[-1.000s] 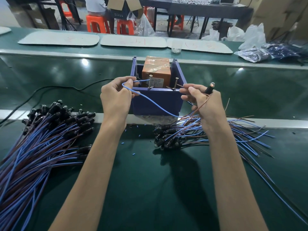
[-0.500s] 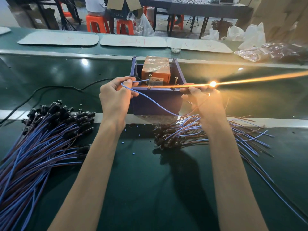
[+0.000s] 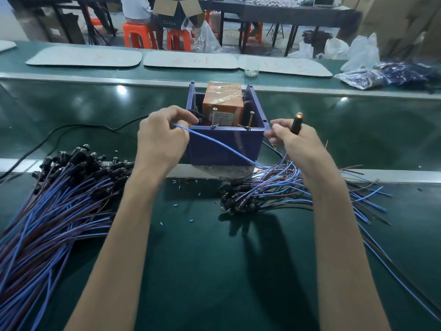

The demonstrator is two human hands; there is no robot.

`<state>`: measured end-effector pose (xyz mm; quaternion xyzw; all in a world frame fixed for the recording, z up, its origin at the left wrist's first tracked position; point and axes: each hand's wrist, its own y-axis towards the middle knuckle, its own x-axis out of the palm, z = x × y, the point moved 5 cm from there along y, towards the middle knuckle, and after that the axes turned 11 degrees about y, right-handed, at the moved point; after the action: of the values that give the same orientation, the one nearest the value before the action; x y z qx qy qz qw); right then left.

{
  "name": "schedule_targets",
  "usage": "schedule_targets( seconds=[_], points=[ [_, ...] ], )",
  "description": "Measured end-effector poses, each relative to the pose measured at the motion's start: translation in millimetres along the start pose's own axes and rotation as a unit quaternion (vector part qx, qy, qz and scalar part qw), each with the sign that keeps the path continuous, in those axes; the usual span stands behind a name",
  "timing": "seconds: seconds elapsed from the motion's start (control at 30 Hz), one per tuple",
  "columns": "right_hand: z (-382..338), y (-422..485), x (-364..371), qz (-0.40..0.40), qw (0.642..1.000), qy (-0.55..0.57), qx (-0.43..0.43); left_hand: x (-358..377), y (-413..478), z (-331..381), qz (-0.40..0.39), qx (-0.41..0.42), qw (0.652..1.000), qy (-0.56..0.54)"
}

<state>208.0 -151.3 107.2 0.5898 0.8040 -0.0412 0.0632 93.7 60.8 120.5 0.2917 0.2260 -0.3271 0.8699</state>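
Note:
A blue box [image 3: 224, 149] stands on the green belt, holding an orange taped block [image 3: 223, 101] and two upright screws [image 3: 250, 119] at its near rim. My left hand [image 3: 160, 139] pinches the end of a blue wire [image 3: 222, 148] just left of the box. My right hand [image 3: 296, 142] holds a black lamp holder [image 3: 296, 124] whose tip glows faint orange, to the right of the box; its fingers also pinch a thin brown lead. Both wire ends are off the screws.
A large pile of wired lamp holders [image 3: 55, 201] lies at the left, a smaller bundle [image 3: 281, 192] under my right wrist. Short blue insulation bits [image 3: 191, 219] dot the bench. A black cable [image 3: 78, 130] runs left. Bags [image 3: 372, 77] sit far right.
Half a second ago the lamp flared bright with the leads at the screws. Both hands have since drawn the wire ends away from the screws, and the lamp has dimmed to a weak glow.

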Motion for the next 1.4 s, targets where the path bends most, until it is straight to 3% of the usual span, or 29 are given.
schedule_targets(
  seconds=[0.1, 0.2, 0.27, 0.33, 0.4, 0.47, 0.57, 0.63, 0.73, 0.83, 0.9, 0.97, 1.03, 1.1, 1.2, 1.4],
  points=[
    [-4.9, -2.5, -13.3, 0.042, 0.986, -0.159, 0.014, -0.8, -1.0, 3.0, -0.109, 0.074, 0.987, 0.094],
    [-5.3, -5.6, -26.2, 0.070, 0.993, -0.089, 0.030, 7.6, -11.2, -5.0, -0.323, 0.107, 0.922, 0.187],
    [-9.9, -8.9, -33.9, 0.102, 0.995, -0.015, -0.002, 9.2, -18.5, -17.2, -0.414, 0.098, 0.873, 0.238],
    [-19.3, -12.5, -42.4, 0.150, 0.984, 0.065, -0.067, 3.0, -19.2, -26.2, -0.422, 0.069, 0.873, 0.233],
    [-30.4, -16.2, -52.2, 0.201, 0.963, 0.117, -0.140, -8.7, -14.6, -33.3, -0.390, 0.044, 0.900, 0.192],
    [-39.8, -21.5, -62.0, 0.263, 0.936, 0.091, -0.214, -20.1, -8.6, -47.4, -0.367, 0.019, 0.908, 0.200],
    [-61.8, -39.1, -62.2, 0.345, 0.870, -0.035, -0.351, -31.1, -4.1, -78.5, -0.380, -0.057, 0.879, 0.283],
    [-75.0, -51.5, -51.9, 0.348, 0.824, -0.076, -0.440, -37.2, -5.6, -94.1, -0.392, -0.103, 0.854, 0.327],
    [-85.8, -59.9, -31.1, 0.296, 0.811, -0.128, -0.488, -42.4, -7.5, -104.2, -0.399, -0.126, 0.824, 0.381],
    [-79.9, -48.6, -8.6, 0.176, 0.876, -0.231, -0.386, -42.5, -9.0, -108.5, -0.403, -0.145, 0.812, 0.396],
    [-60.4, -34.9, 6.5, 0.027, 0.917, -0.303, -0.257, -42.0, -10.1, -111.2, -0.402, -0.155, 0.807, 0.405],
    [-35.0, -29.7, 20.3, -0.127, 0.916, -0.359, -0.128, -42.4, -11.4, -113.0, -0.401, -0.163, 0.804, 0.409],
    [-11.3, -31.2, 28.8, -0.227, 0.882, -0.412, -0.036, -43.3, -13.0, -114.1, -0.411, -0.168, 0.798, 0.407],
    [3.2, -31.5, 31.3, -0.263, 0.863, -0.432, 0.009, -43.9, -14.7, -114.2, -0.429, -0.166, 0.789, 0.406],
    [10.9, -26.2, 30.9, -0.264, 0.870, -0.416, 0.015, -43.8, -14.7, -115.8, -0.445, -0.158, 0.785, 0.400],
    [22.4, -18.5, 27.3, -0.246, 0.869, -0.428, 0.030, -32.2, -12.9, -113.9, -0.451, -0.137, 0.812, 0.344]
  ],
)
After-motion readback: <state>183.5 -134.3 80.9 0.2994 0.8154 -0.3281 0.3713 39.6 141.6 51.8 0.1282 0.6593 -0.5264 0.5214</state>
